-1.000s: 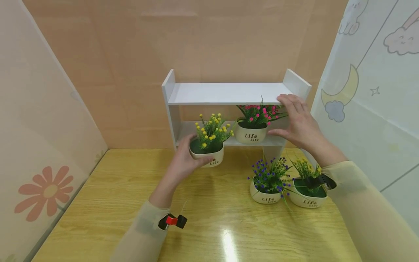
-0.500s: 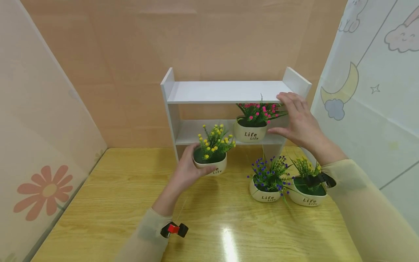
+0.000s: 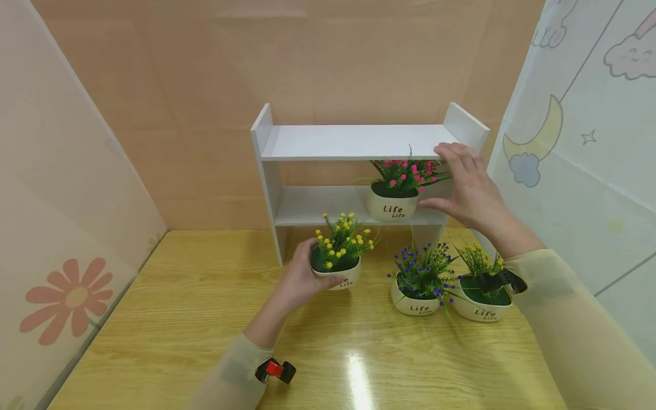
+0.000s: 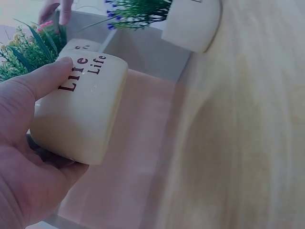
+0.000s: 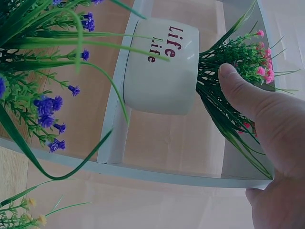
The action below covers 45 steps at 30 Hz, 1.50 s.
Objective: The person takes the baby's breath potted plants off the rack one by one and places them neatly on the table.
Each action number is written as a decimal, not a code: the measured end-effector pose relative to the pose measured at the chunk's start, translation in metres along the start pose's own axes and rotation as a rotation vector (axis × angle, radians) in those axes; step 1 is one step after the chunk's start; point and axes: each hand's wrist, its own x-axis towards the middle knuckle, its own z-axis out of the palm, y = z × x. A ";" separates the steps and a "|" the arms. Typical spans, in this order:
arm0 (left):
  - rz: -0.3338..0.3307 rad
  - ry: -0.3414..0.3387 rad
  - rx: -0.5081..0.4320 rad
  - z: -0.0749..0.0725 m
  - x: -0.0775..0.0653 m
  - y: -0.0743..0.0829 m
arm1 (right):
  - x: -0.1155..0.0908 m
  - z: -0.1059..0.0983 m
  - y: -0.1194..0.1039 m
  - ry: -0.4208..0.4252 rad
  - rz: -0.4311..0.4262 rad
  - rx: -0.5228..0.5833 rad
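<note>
A left hand, its grip curled round a yellow-flowered planter, holds it above the table, before a white shelf. At about 1 o'clock from it, a pink-flowered planter stands inside the shelf; at 4 o'clock, a purple-flowered planter sits on the table. A right hand, grip spread wide, fingertips at the shelf's top edge, has a second yellow-flowered planter at 6 o'clock.

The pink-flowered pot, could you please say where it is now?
In the head view, the pink-flowered pot stands on the lower shelf's right half, beneath the upper shelf and higher than the purple-flowered pot.
</note>
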 end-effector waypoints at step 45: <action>0.043 -0.167 0.113 0.046 -0.008 -0.047 | 0.000 0.000 -0.002 -0.016 0.031 0.011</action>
